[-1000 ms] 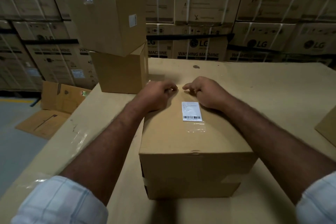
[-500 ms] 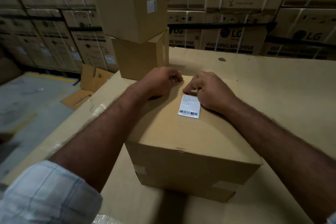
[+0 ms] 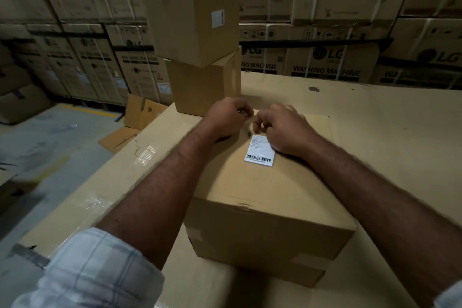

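**Fig. — Closed carton on the packing table, both hands at its far edge**

The carton (image 3: pixel 270 190) sits flat on the cardboard-covered table (image 3: pixel 390 137), directly in front of the person, with its flaps closed and a white barcode label (image 3: pixel 260 152) stuck on top. The left hand (image 3: pixel 227 117) and right hand (image 3: pixel 282 127) rest knuckles-up on the lid near the far edge, close together. The fingers of both are curled under, and it cannot be told whether they pinch tape, a flap edge or nothing. The heel of the right hand touches the label's upper right side.

Judged from its square corners and unsagging top, the board is stiff and dry, so it should offer good friction and little risk of slipping. Its weight cannot be read from this view. The lid centre would probably flex under pressure. The firmer hold is likely at the two side walls or under the bottom edges, palms flat.

Two stacked boxes (image 3: pixel 195 20) stand just behind to the left, and washing-machine cartons (image 3: pixel 325 67) line the wall.
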Motion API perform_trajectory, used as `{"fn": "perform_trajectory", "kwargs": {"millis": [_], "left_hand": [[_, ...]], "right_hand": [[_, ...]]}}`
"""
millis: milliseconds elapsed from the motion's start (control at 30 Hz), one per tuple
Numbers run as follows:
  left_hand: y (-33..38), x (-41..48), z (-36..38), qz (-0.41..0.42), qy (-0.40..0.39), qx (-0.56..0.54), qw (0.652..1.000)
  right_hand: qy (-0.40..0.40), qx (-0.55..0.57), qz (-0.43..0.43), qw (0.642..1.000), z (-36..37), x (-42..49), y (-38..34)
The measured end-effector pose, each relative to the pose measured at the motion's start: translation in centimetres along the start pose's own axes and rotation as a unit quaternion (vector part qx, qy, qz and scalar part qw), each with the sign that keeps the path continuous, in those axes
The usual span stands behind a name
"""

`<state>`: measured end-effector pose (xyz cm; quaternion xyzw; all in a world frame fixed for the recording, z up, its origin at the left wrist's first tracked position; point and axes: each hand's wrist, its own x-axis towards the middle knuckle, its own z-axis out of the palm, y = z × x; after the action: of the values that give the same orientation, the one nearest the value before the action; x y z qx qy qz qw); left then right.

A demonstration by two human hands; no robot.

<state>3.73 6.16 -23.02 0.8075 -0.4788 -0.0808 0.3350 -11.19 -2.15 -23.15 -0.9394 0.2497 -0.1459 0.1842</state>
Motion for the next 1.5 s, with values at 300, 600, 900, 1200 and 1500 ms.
{"fn": "perform_trajectory", "kwargs": {"millis": [300,600,900,1200,1500], "left_hand": [[-0.71,0.38,0.15,0.007,0.002,-0.009,1.000],[-1.04,0.55,0.24,0.004,0.004,-0.004,1.000],[-0.84,0.36,0.30,0.004,0.012,0.000,1.000],[-0.80,0.36,0.35,0.003,0.013,0.007,1.000],[-0.85,0.36,0.47,-0.002,0.016,0.011,1.000]], "right_hand": [[0.056,0.021,-0.030,0.998,0.43,0.43,0.62],[0.063,0.012,-0.041,0.997,0.65,0.25,0.75],[0.085,0.037,-0.056,0.994,0.45,0.13,0.70],[0.069,0.010,-0.066,0.995,0.69,0.25,0.74],[0.076,0.082,-0.070,0.991,0.51,0.09,0.75]]}}
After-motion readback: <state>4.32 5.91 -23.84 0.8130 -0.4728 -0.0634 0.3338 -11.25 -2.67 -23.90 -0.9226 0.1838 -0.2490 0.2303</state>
